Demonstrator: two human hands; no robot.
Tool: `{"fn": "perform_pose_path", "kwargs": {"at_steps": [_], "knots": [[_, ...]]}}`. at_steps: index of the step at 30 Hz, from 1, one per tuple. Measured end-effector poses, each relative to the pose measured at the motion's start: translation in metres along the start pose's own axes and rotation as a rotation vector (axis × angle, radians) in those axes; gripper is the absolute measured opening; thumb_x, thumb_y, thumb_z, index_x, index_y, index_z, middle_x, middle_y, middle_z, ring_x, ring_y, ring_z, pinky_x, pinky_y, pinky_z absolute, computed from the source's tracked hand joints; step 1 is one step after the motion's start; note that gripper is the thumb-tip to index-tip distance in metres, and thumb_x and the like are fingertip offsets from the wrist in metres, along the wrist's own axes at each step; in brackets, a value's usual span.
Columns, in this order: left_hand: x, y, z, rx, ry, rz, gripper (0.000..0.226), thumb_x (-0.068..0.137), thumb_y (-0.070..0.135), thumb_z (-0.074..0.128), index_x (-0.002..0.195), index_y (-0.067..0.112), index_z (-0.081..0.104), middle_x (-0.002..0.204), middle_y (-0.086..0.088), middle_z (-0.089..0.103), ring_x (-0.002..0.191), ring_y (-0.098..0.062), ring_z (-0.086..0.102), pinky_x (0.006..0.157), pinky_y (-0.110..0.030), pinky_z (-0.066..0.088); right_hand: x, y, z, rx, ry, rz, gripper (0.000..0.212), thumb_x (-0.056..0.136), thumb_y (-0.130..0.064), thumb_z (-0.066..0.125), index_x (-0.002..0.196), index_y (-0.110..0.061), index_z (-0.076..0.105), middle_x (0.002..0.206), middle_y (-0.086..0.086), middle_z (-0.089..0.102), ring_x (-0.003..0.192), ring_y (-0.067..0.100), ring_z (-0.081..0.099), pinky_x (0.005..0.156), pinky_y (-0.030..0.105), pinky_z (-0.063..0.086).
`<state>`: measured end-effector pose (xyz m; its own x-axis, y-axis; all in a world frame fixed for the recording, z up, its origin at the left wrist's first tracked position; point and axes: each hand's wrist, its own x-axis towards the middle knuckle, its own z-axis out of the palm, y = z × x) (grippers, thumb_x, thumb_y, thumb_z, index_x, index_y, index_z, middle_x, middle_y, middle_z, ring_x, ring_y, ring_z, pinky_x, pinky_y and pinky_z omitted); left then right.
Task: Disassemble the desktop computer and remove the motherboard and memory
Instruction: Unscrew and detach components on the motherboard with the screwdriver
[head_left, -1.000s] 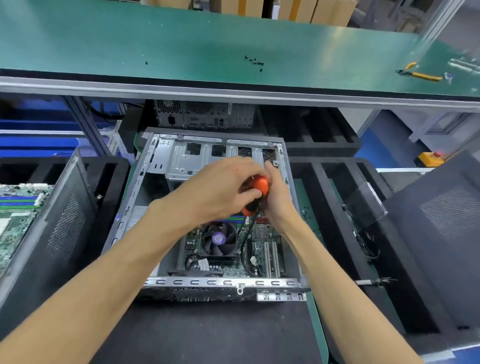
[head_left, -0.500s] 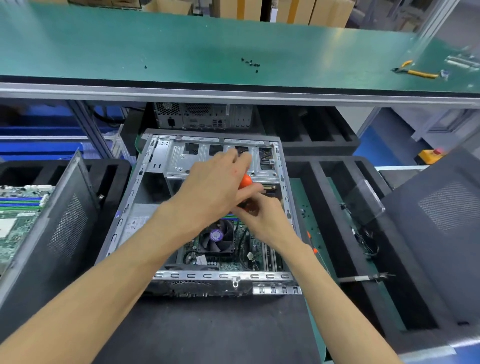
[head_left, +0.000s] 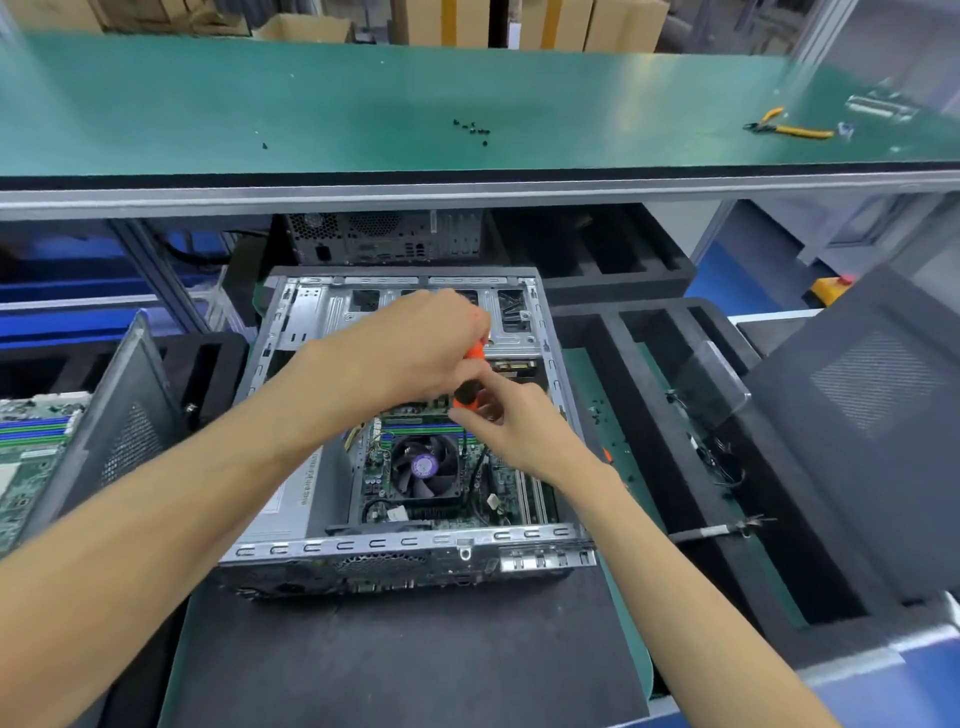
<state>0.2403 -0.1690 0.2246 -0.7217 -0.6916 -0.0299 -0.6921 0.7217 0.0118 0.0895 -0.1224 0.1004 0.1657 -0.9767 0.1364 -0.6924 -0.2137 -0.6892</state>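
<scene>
The open computer case (head_left: 410, 415) lies flat on a black mat (head_left: 405, 654), its motherboard (head_left: 441, 467) and fan (head_left: 423, 465) exposed. Above them, the left hand (head_left: 415, 353) wraps the orange screwdriver (head_left: 470, 379) handle; the right hand (head_left: 511, 421) pinches its lower grip. 2 side panels (head_left: 119, 431) lean nearby.

Two hands (head_left: 426, 348) work over one open computer case (head_left: 405, 543) — a second case (head_left: 384, 239) stands behind it. One cooling fan (head_left: 423, 467), one orange screwdriver (head_left: 470, 379), one pair of yellow pliers (head_left: 789, 129) and two dark side panels (head_left: 119, 431) — plus one spare circuit board (head_left: 31, 447) at far left.
</scene>
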Motion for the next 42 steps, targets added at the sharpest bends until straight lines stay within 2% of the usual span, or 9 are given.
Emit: {"fn": "perform_pose_path", "kwargs": {"at_steps": [2,6,12,17,22,28,33,37,42], "knots": [[0.001,0.007,0.004,0.112,0.016,-0.056,0.038,0.099,0.049,0.048,0.093,0.012,0.051,0.088,-0.007,0.059,0.080,-0.028,0.054,0.069,-0.037,0.043,0.001,-0.002,0.001,-0.012,-0.005,0.015,0.020,0.094,-0.048,0.063,0.103,-0.032,0.055,0.069,-0.021,0.057,0.065,-0.015,0.056,0.053,0.010,0.039],[0.001,0.018,0.005,0.295,0.051,-0.107,0.043,0.103,0.050,0.038,0.107,0.010,0.055,0.095,-0.009,0.064,0.076,-0.031,0.053,0.063,-0.035,0.033,0.002,-0.002,0.002,0.036,-0.018,0.027,0.014,0.095,-0.043,0.063,0.092,-0.033,0.054,0.065,-0.021,0.056,0.063,-0.016,0.055,0.052,0.008,0.038],[-0.008,0.006,0.000,0.195,-0.125,0.223,0.029,0.094,0.029,0.058,0.119,0.018,0.050,0.109,-0.001,0.050,0.094,-0.023,0.058,0.074,-0.041,0.051,0.002,-0.002,-0.001,0.092,-0.080,0.053,0.009,0.096,-0.040,0.064,0.096,-0.033,0.058,0.079,-0.015,0.066,0.068,-0.006,0.062,0.058,0.011,0.040],[0.001,-0.009,-0.001,0.097,-0.120,0.215,0.024,0.089,0.037,0.062,0.102,0.017,0.063,0.094,-0.001,0.062,0.088,-0.024,0.062,0.077,-0.043,0.052,0.000,-0.003,0.000,0.136,-0.049,0.032,0.009,0.092,-0.040,0.067,0.093,-0.040,0.058,0.082,-0.014,0.066,0.073,-0.005,0.061,0.066,0.008,0.044],[0.005,-0.017,0.004,0.153,-0.075,0.078,0.043,0.092,0.055,0.054,0.079,0.014,0.052,0.069,-0.003,0.050,0.068,-0.025,0.052,0.061,-0.035,0.045,0.001,-0.001,0.004,0.094,0.056,0.017,0.024,0.088,-0.047,0.071,0.106,-0.032,0.066,0.085,-0.019,0.068,0.084,-0.006,0.066,0.069,0.014,0.048],[0.005,0.002,0.013,0.416,-0.037,0.130,0.042,0.104,0.048,0.034,0.110,0.011,0.054,0.102,-0.010,0.064,0.085,-0.032,0.063,0.062,-0.035,0.036,0.001,-0.001,0.004,0.071,0.051,0.015,0.010,0.090,-0.038,0.072,0.097,-0.041,0.066,0.065,-0.030,0.063,0.070,-0.009,0.063,0.069,0.013,0.048],[0.003,-0.003,0.009,0.336,-0.226,0.354,0.025,0.096,0.027,0.054,0.119,0.016,0.051,0.111,-0.004,0.050,0.094,-0.025,0.059,0.066,-0.035,0.041,0.001,0.004,-0.002,0.131,-0.023,0.060,0.013,0.090,-0.036,0.074,0.095,-0.025,0.071,0.076,-0.016,0.069,0.071,-0.005,0.063,0.071,0.021,0.050],[0.006,-0.006,0.007,0.271,-0.272,0.380,0.021,0.094,0.025,0.055,0.111,0.013,0.055,0.104,-0.002,0.054,0.090,-0.023,0.058,0.078,-0.039,0.050,-0.003,0.002,-0.006,0.007,-0.054,-0.004,0.022,0.091,-0.041,0.070,0.106,-0.024,0.068,0.087,-0.013,0.071,0.076,-0.004,0.064,0.073,0.017,0.050],[0.020,-0.001,0.014,0.250,-0.203,0.183,0.034,0.094,0.041,0.054,0.076,0.012,0.056,0.065,-0.001,0.047,0.055,-0.015,0.044,0.048,-0.029,0.034,-0.005,0.008,-0.011,-0.137,-0.042,-0.047,0.034,0.087,-0.055,0.069,0.106,-0.028,0.065,0.083,-0.016,0.070,0.072,0.002,0.065,0.071,0.027,0.053]]}}
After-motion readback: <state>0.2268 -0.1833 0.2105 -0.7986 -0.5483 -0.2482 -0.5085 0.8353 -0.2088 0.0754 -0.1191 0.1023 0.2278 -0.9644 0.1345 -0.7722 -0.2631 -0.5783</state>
